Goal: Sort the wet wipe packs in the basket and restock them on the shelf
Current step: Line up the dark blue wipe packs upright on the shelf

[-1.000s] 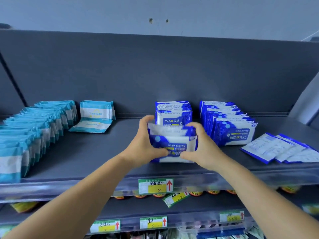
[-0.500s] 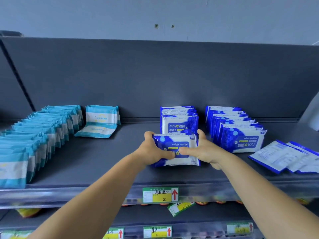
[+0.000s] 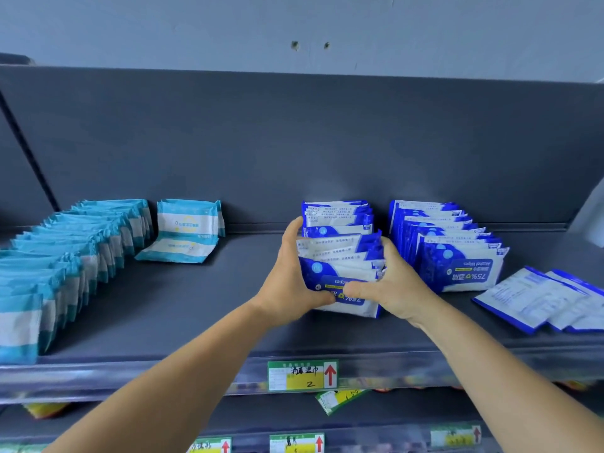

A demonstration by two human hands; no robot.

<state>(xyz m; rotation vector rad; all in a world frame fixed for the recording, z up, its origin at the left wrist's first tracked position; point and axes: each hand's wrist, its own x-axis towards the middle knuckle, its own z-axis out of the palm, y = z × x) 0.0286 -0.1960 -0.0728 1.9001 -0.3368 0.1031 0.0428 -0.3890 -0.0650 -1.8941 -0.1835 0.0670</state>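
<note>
both bare forearms reach up and forward from the near edge onto the shelf (image 3: 202, 308), converging at its middle. the left hand (image 3: 287, 282) cups the left end of a bundle (image 3: 343, 273) of dark blue wipe packs, fingers curled up along that side and thumb laid across the front low down. the right hand (image 3: 392, 286) mirrors it on the right end, fingers wrapped behind the bundle and thumb pressed on the front, its tip nearly meeting the left thumb. so both hands are clamped on the bundle, which stands on the shelf, leaning back, its front pack printed upside down.

from the left: a long teal row (image 3: 65, 253) of standing packs runs from the near left corner back toward the rear panel. just right of its far end, one teal pack (image 3: 188, 220) leans upright against the back with another (image 3: 178, 250) lying flat in front of it. then bare dark grey shelf, then the hands and bundle. right behind the bundle stands a short blue row (image 3: 336, 217) against the back. just right of the right hand is a second blue row (image 3: 451, 250), its front pack also upside down. near the right edge a few flat packs (image 3: 542, 299) lie overlapping, white backs up.

the shelf's front rail carries a green and yellow price tag (image 3: 302, 376) with a red arrow; more tags show on the shelf below. a grey back panel (image 3: 294, 142) rises behind, with a pale wall (image 3: 196, 24) above it.
</note>
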